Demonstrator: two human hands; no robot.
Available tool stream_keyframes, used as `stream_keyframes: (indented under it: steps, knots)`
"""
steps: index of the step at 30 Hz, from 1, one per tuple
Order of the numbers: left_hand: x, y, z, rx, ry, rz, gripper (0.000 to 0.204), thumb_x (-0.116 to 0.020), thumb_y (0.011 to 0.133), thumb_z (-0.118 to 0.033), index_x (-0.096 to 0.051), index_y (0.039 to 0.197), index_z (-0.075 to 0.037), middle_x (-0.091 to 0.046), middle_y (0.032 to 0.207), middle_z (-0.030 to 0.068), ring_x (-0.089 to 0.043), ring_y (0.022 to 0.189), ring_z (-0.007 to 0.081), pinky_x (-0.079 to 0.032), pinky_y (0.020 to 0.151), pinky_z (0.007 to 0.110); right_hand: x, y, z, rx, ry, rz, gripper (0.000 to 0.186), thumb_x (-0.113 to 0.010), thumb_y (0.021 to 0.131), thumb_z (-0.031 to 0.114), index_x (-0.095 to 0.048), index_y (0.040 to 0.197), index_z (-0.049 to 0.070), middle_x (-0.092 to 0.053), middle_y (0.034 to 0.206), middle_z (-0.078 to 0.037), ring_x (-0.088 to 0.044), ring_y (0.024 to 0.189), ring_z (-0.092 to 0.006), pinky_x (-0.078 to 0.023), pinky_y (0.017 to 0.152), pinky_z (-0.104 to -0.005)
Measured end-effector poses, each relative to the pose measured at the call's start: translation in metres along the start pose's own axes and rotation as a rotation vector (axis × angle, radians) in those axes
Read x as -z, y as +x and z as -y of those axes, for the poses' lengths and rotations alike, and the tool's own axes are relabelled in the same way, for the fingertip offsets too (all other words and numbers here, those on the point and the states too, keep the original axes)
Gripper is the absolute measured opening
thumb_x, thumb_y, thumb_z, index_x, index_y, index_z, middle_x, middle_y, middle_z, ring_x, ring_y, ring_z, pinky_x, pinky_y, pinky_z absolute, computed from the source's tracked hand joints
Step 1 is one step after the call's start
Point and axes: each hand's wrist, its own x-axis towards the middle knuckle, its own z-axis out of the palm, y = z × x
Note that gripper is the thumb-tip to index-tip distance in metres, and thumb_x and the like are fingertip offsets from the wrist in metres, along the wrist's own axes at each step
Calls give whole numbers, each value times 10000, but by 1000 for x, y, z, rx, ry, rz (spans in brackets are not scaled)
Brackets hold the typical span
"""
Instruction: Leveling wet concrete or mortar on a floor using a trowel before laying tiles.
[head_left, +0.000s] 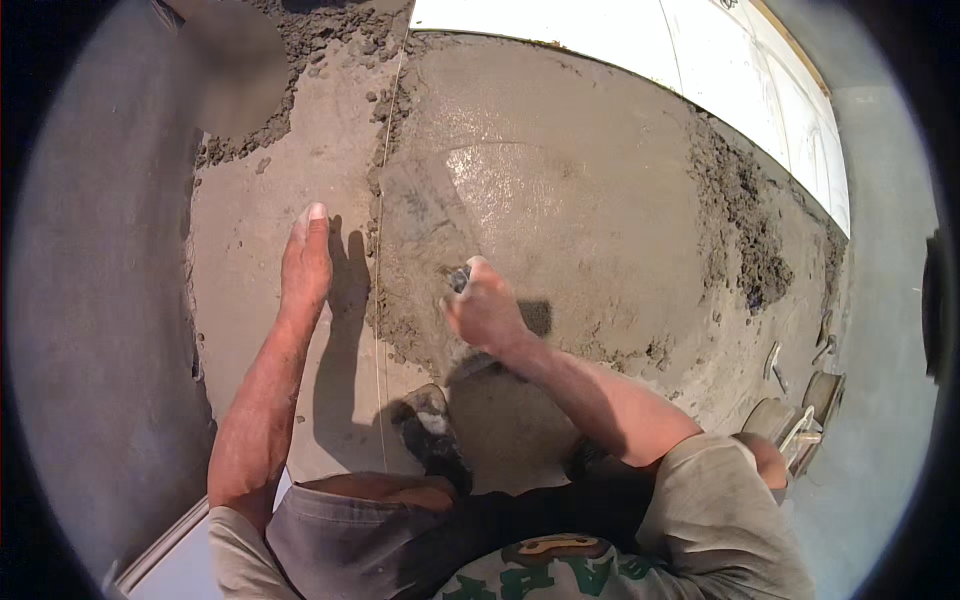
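Observation:
My left hand hovers left of a taut string line, its fingers stretched out and held together, with nothing visible in it. My right hand is closed on the dark handle of a trowel, whose mortar-smeared blade rests on or just over the smoothed wet grey mortar, right of the string. Loose, crumbly mortar lines the right side of this patch, with more at the top left. A dark, dirty shoe shows between my arms.
White tiles cover the far right part of the floor. Grey walls rise at left and right. Small tools and some round containers sit by the right wall. A pale panel is at lower left.

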Motion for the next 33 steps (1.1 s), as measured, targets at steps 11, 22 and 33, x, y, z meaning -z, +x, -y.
stream_keyframes:
  steps: [11, 22, 33]
  knots:
    - [-1, -2, -7, -3, 52, 7, 668, -351, 975, -496, -463, 1300, 77, -482, 1334, 260, -431, 1284, 349, -304, 1081, 379, 174, 87, -43, -15, -446, -170, 311, -554, 758, 176, -591, 1007, -7, -642, 910, -263, -632, 908, -369, -486, 803, -435]
    - [-4, 2, 9, -18, 52, 32, 669, -330, 972, -512, -481, 1288, 58, -497, 1308, 275, -446, 1263, 375, -326, 1058, 384, 126, 66, -38, 188, -391, 409, 215, -552, 727, 84, -604, 927, 28, -627, 796, -171, -612, 751, -284, -495, 668, -400]
    - [4, -6, 2, -76, 135, 13, 651, -323, 968, -511, -494, 1264, 43, -532, 1257, 267, -477, 1221, 381, -348, 1032, 401, 79, -5, -22, 320, -667, 586, 257, -637, 795, 231, -536, 973, 75, -603, 717, -120, -612, 674, -265, -528, 620, -391]
